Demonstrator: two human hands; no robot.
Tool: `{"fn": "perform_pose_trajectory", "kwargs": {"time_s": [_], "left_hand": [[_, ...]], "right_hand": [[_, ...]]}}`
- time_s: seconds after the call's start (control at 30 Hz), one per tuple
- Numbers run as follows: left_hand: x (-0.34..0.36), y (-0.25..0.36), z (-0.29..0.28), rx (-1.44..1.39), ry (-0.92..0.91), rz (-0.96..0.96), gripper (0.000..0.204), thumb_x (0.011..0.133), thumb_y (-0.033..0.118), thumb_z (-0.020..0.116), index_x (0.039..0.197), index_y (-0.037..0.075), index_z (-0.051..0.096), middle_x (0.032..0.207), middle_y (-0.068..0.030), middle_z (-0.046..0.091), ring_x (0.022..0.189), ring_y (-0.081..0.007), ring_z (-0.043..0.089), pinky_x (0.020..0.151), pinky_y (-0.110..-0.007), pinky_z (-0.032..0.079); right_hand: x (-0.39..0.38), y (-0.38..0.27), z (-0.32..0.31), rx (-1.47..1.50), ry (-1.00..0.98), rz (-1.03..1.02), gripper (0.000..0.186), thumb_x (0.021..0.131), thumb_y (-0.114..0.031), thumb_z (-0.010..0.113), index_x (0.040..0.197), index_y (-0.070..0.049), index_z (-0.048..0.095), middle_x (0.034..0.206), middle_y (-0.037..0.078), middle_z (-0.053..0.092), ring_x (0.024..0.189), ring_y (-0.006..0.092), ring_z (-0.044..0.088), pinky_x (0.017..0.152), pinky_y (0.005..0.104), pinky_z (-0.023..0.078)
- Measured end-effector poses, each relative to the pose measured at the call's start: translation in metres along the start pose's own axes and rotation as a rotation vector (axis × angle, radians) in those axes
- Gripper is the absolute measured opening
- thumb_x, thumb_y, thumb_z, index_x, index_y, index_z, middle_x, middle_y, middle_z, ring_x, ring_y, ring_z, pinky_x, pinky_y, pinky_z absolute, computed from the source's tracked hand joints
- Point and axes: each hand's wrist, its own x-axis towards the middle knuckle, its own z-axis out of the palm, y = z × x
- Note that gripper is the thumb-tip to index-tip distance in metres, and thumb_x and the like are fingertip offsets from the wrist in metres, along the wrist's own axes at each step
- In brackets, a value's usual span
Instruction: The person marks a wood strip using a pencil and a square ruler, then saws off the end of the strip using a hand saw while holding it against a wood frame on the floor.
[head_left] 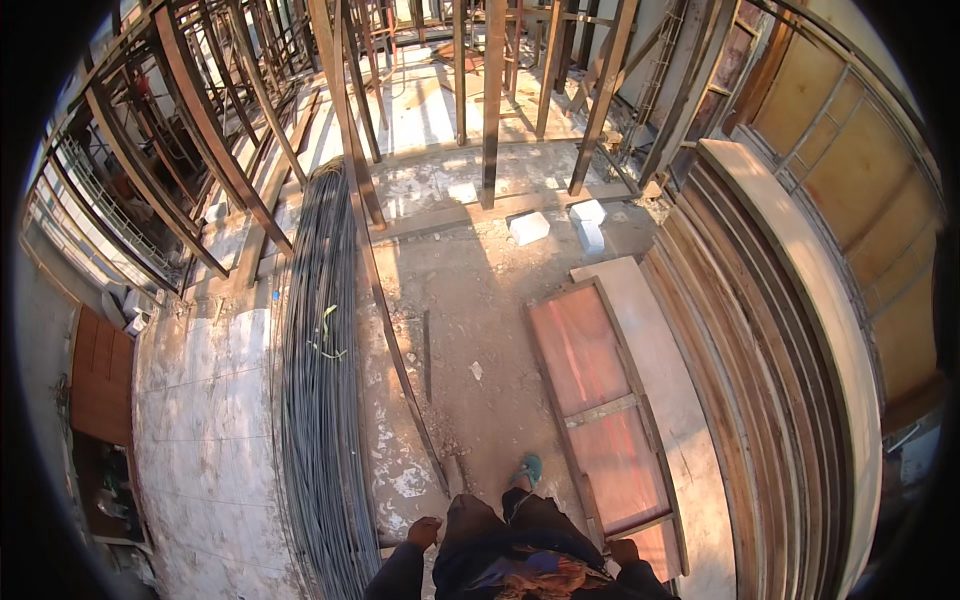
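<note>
My left hand hangs beside my left thigh with its fingers curled in, and nothing shows in it. To its left lies a long bundle of thin steel rebar. A long narrow bar slants across the floor and ends just ahead of my legs. My right hand is low by my right hip, small and dark, its fingers looking curled with nothing visible in them. Below it in the picture lies a framed formwork panel with a reddish face; I cannot see any contact between them.
Upright props stand in rows ahead. Stacked timber-edged boards line the right side. Two white blocks sit ahead on the dusty floor. A pale slab stretches left of the rebar. My sandalled foot is forward.
</note>
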Motion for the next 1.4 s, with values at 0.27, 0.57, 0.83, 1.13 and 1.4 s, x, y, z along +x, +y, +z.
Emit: {"fn": "perform_pose_trajectory", "kwargs": {"time_s": [0.27, 0.57, 0.83, 1.13, 1.4], "left_hand": [[0.021, 0.117, -0.016, -0.519, 0.096, -0.02, 0.045, 0.089, 0.041, 0.061, 0.111, 0.002, 0.066, 0.089, -0.0134, 0.07, 0.077, -0.0208, 0.068, 0.07, -0.033, 0.052], [0.106, 0.046, -0.048, 0.239, -0.044, 0.149, 0.04, 0.091, 0.045, 0.052, 0.107, 0.013, 0.07, 0.108, -0.0131, 0.069, 0.099, -0.0328, 0.065, 0.087, -0.042, 0.05], [0.291, 0.151, -0.242, 0.356, 0.347, 0.43, 0.041, 0.088, 0.042, 0.059, 0.109, 0.008, 0.068, 0.108, -0.019, 0.067, 0.103, -0.034, 0.063, 0.089, -0.042, 0.049], [0.374, 0.326, -0.408, -0.155, 0.349, 0.127, 0.051, 0.09, 0.044, 0.057, 0.117, 0.002, 0.064, 0.112, -0.0212, 0.065, 0.104, -0.0348, 0.063, 0.091, -0.043, 0.048], [0.409, 0.282, -0.343, -0.044, 0.169, -0.097, 0.045, 0.091, 0.046, 0.056, 0.094, 0.004, 0.071, 0.081, -0.0134, 0.069, 0.068, -0.0242, 0.068, 0.064, -0.04, 0.055]], "right_hand": [[0.202, 0.029, -0.144, 0.831, 0.307, 0.454, 0.024, 0.085, -0.023, 0.068, 0.078, -0.001, 0.067, 0.074, 0.012, 0.067, 0.063, 0.0222, 0.068, 0.058, 0.035, 0.054], [0.347, -0.122, -0.211, 0.663, 0.065, 0.094, 0.037, 0.09, -0.033, 0.06, 0.078, 0.001, 0.071, 0.074, 0.013, 0.07, 0.074, 0.022, 0.067, 0.069, 0.0353, 0.05], [0.392, -0.172, -0.231, 0.47, -0.262, 0.175, 0.032, 0.082, -0.03, 0.068, 0.101, -0.004, 0.071, 0.087, 0.014, 0.071, 0.075, 0.0236, 0.07, 0.066, 0.0356, 0.056], [0.561, -0.137, -0.299, 0.585, -0.062, 0.124, 0.033, 0.094, -0.023, 0.05, 0.077, 0.0, 0.067, 0.075, 0.012, 0.069, 0.058, 0.0192, 0.067, 0.055, 0.031, 0.054], [0.655, -0.134, -0.326, 0.638, -0.231, 0.151, 0.031, 0.087, -0.031, 0.058, 0.082, -0.003, 0.071, 0.07, 0.013, 0.068, 0.06, 0.0211, 0.067, 0.06, 0.0382, 0.053]]}}
